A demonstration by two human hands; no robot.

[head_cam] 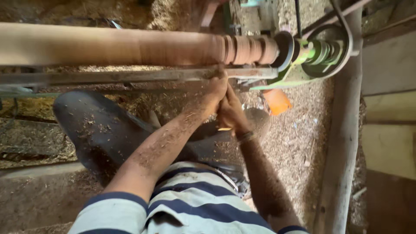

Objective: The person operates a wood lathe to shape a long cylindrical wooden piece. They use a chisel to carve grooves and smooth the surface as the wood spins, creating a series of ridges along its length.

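A long round wooden piece spins blurred on a lathe, with several turned grooves near its right end. A flat metal tool rest runs along below it. My left hand presses on the rest under the grooved part, fingers closed round a tool whose blade is hidden. My right hand grips the tool's handle just behind the left hand. Both forearms carry wood dust.
A green pulley and belt drive sits at the right end of the lathe. An orange cup lies on the sawdust-covered floor. A wooden post stands at right. My dark-trousered knee is at left.
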